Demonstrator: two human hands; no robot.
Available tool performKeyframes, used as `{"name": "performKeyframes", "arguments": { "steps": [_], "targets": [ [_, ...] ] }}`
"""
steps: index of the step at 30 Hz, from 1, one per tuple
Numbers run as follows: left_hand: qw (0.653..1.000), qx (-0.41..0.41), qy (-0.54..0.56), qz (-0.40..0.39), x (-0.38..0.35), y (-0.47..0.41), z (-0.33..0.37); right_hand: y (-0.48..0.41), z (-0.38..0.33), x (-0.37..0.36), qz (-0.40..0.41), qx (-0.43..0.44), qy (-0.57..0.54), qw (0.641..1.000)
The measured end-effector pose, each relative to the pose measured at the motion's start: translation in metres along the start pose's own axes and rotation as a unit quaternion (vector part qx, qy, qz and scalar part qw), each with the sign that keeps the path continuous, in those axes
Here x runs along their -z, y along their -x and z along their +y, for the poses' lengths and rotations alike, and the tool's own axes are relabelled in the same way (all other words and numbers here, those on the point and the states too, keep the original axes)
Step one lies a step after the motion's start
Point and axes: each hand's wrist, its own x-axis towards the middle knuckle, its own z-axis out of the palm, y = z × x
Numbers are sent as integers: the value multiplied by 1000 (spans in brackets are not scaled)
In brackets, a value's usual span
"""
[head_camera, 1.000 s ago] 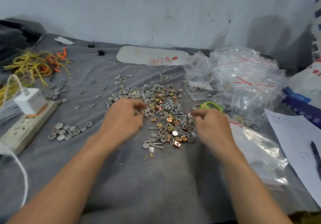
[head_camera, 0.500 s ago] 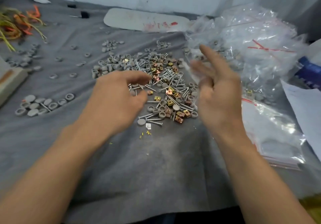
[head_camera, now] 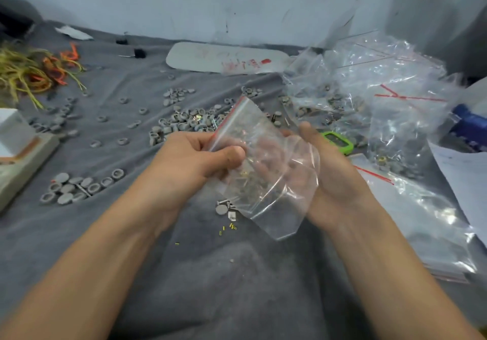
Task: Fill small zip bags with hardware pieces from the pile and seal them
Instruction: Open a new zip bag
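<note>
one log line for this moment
left hand pinches zip bag near red strip | right hand supports bag from behind | hardware pile on cloth

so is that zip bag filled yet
Cannot tell. The zip bag looks flat and limp between left hand and right hand; pieces seen through it may be the pile behind.

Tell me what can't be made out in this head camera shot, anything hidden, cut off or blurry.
Head view:
- Hardware pile: middle hidden behind the small zip bag and left hand.
- Right hand: fingers behind the bag, grip unclear through plastic.
- Whether pieces sit inside the bag or behind it: unclear, blurred.
- Green device: partly covered by the right hand.
- White charger: cut off by the left edge.
</note>
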Motion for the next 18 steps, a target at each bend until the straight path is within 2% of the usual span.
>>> {"name": "performKeyframes", "arguments": {
  "steps": [2, 6, 9, 12, 15, 17, 18],
  "targets": [
    [999, 6, -11, 32, 3, 0, 3, 2, 4, 3, -20, -3, 54, 998],
    [995, 26, -77, 64, 11, 1, 8, 0, 13, 5, 74, 39, 201, 976],
    [995, 36, -58, 71, 14, 5, 9, -2, 16, 3, 119, 61, 268, 954],
    [995, 66, -44, 52, 21, 12, 6, -5, 16, 1, 153, 72, 379, 910],
    [993, 69, -94, -31, 34, 19, 3, -7, 16, 3, 183, 92, 445, 872],
    [992, 70, -86, -66, 37, 19, 4, -7, 14, 6, 224, 136, 479, 838],
    [992, 77, -71, -68, 36, 19, 5, -6, 13, 6, 252, 165, 504, 810]
  ]
}}
